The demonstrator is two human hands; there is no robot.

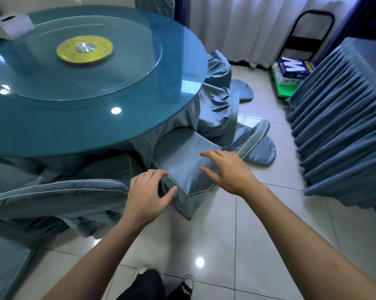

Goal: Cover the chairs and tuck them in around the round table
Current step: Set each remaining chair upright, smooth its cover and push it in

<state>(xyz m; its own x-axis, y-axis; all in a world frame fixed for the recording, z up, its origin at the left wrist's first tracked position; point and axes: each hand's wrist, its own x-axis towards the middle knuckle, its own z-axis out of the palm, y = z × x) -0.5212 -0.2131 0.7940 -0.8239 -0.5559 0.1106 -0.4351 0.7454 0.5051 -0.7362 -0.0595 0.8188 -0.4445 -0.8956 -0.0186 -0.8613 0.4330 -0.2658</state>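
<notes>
The left hand [149, 192] sits at the near left corner of a covered chair seat [182, 158], its fingers loosely curled over the piped edge and the thumb spread toward the corner below; whether it pinches the cloth cannot be told. The right hand [228, 171] lies just beside it on the right, fingers straight and spread, flat over the seat's near right edge and holding nothing. The seat wears a blue-grey chair cover [186, 204] whose skirt hangs from under both hands to the tiled floor [236, 234]. The far half of the seat reaches under the rim of the round table [96, 126], which has a glass top and a draped blue tablecloth [213, 118]. Left of the left hand, another covered chair [59, 193] shows its padded, piped edge, close against the table. Beyond the right hand, blue covers [261, 148] lie flat on the floor. On the table, well beyond the hands, rest a glass turntable [117, 79] with a gold hub [84, 49] and a white tissue box [10, 26]. Far right stands a side table with a pleated skirt [343, 126], with boxes of paper [295, 68] beside it.
</notes>
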